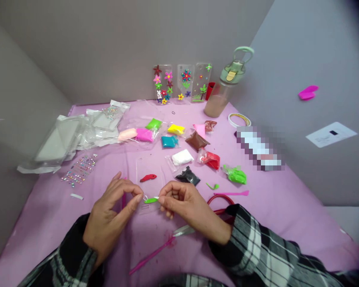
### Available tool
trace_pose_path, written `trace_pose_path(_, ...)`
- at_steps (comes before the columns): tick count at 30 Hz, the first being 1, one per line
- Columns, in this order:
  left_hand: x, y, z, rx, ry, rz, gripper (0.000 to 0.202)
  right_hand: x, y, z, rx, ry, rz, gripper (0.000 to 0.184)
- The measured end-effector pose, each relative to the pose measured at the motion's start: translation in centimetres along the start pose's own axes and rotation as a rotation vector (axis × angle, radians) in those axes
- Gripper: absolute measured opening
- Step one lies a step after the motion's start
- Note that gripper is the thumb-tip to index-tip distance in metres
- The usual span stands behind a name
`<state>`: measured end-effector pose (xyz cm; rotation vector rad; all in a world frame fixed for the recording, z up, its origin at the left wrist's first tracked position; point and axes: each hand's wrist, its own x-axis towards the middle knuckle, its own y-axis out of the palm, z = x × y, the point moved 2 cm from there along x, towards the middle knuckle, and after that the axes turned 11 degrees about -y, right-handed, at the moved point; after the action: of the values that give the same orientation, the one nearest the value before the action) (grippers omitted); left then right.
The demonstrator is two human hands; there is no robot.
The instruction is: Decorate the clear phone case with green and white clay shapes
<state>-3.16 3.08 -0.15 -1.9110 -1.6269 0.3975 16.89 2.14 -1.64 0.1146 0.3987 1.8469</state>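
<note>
A clear phone case (140, 169) lies flat before me, with a red clay shape (148, 177) like a small fish on it. Over its lower part is a narrow green clay piece (151, 201), between my hands. My left hand (115, 207) is closed, thumb and forefinger pinching a thin white strand (145, 197) at the green piece's left end. At the other end my right hand (182, 201) pinches a white tip, seemingly of the same strand. Red-handled scissors (184, 230) lie partly hidden beneath my right forearm.
Bagged clay, such as white (182, 157), black (188, 176) and green (236, 175), lies beyond my hands. A pink tool (152, 255) is near me. Decorated cases (163, 85) and a bottle (224, 87) stand at the back. Packaged cases (58, 139) and a gem sheet (80, 169) lie left.
</note>
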Motion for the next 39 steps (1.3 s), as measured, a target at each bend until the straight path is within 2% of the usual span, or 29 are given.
trace_pose_path(7,0.1,0.1,0.2,-0.019,0.002,0.042,0.012,-0.2,-0.2,0.2,0.008,-0.045,0.018,0.031)
trace_pose_path(16,0.0,0.3,0.2,-0.006,-0.008,0.052,0.007,-0.2,-0.2,0.3,-0.007,-0.038,0.024,0.029)
trace_pose_path(20,-0.2,0.3,-0.2,-0.004,-0.012,0.041,0.014,-0.2,-0.1,0.3,0.010,-0.004,0.045,0.027)
trace_pose_path(24,-0.1,0.3,-0.2,-0.011,0.019,0.039,0.020,-0.2,0.0,0.0,0.117,0.053,0.085,0.029)
trace_pose_path(30,0.0,0.4,-0.4,-0.049,0.052,0.056,0.008,-0.3,0.0,-0.2,0.187,0.123,0.073,0.031)
trace_pose_path(36,-0.6,0.9,-1.0,-0.135,0.146,0.073,0.016,-0.4,0.2,-0.1,0.206,0.156,0.117,0.032)
trace_pose_path(39,-0.9,1.1,-0.9,-0.141,0.151,0.063,0.015,-0.5,0.2,-0.2,0.212,0.171,0.122,0.033)
